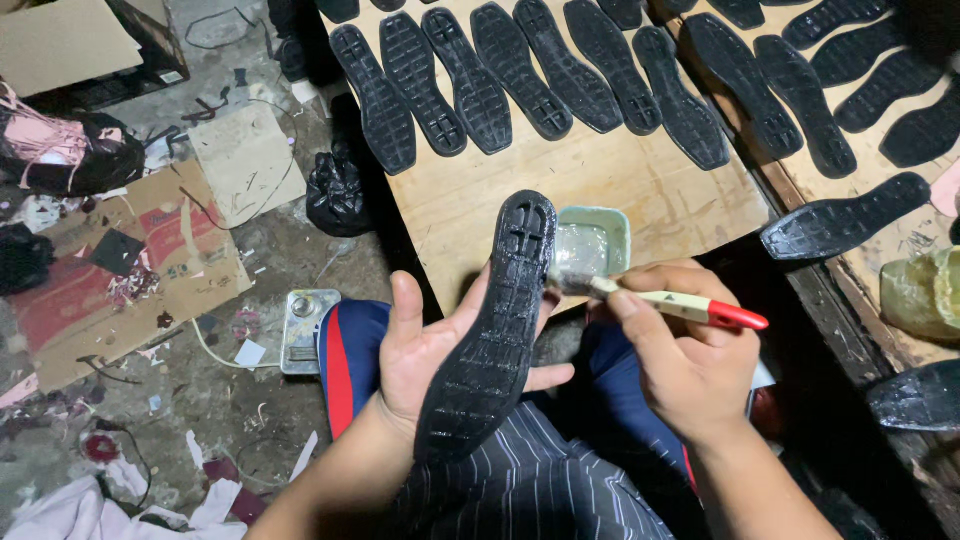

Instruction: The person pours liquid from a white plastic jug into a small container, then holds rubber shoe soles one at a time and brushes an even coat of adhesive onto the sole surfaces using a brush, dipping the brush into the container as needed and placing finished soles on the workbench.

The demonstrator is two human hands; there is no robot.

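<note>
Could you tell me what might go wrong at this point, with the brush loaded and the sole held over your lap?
The brush in the right hand looks wet, so it might drip onto the striped trousers under the sole. The left hand cradles the sole from below, so its fingers could get smeared. The small tub sits close to the board's edge and may be knocked off.

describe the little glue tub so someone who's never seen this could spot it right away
Find the wooden board carrying a row of black shoe soles. At its near edge, beside the brush tip, sits a small square glue tub: pale green, the only container on the board.
</note>
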